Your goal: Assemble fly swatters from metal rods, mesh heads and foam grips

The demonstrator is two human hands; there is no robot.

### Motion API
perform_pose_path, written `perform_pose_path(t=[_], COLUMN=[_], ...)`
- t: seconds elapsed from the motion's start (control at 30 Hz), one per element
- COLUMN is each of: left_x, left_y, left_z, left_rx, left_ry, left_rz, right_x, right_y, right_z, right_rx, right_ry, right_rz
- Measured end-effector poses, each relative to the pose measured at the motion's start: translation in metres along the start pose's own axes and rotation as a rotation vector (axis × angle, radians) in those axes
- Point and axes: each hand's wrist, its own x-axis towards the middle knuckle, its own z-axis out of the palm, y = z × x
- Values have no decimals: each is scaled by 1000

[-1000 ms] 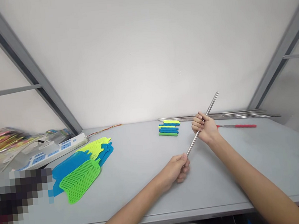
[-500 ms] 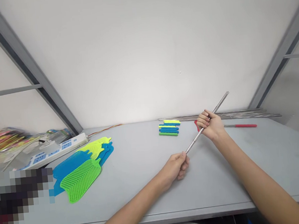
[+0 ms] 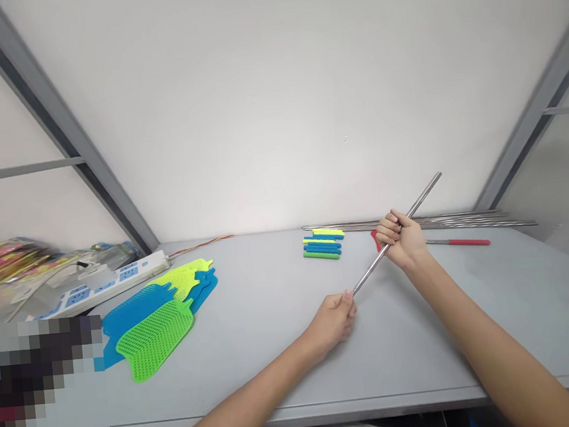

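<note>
Your left hand (image 3: 334, 319) grips the metal rod (image 3: 370, 271) near its low end; long axis slants away rightward, through your right hand (image 3: 402, 240), also wrapped round it.

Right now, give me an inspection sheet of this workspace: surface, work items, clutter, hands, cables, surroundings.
Surface: grey tabletop.
Work items: metal rod held; spare rods along the back; coloured sticks grouped near them; perforated paddles overlapping at left; red-handled item, partly hidden.
Clutter: plastic-wrapped packs, far left.
Hands: left hand closed on the rod's near end; right hand gripping it farther up.
Cables: thin wires beside the power strip.
Surroundings: pale wall behind; grey metal frame at both sides.
</note>
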Motion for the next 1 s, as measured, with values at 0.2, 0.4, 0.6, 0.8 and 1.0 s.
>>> perform_pose_path(t=[0.2, 0.4, 0.6, 0.8, 1.0], left_x=[0, -2, -1, -1, -1], left_y=[-4, -1, -6, -5, -4], left_z=[1, -3, -3, -3, -3], left_rx=[5, -56, -48, -52, -64], left_ry=[49, 52, 37, 53, 39], left_rz=[-13, -33, -9, -22, -19], right_x=[-2, -4, -6, -7, -8], right_y=[7, 12, 14, 16, 17], right_z=[2, 2, 3, 4, 5], right_rx=[-39, -39, -25, -45, -53], right_ry=[-76, -126, -141, -120, -121], right_rz=[25, -3, 11, 0, -12])
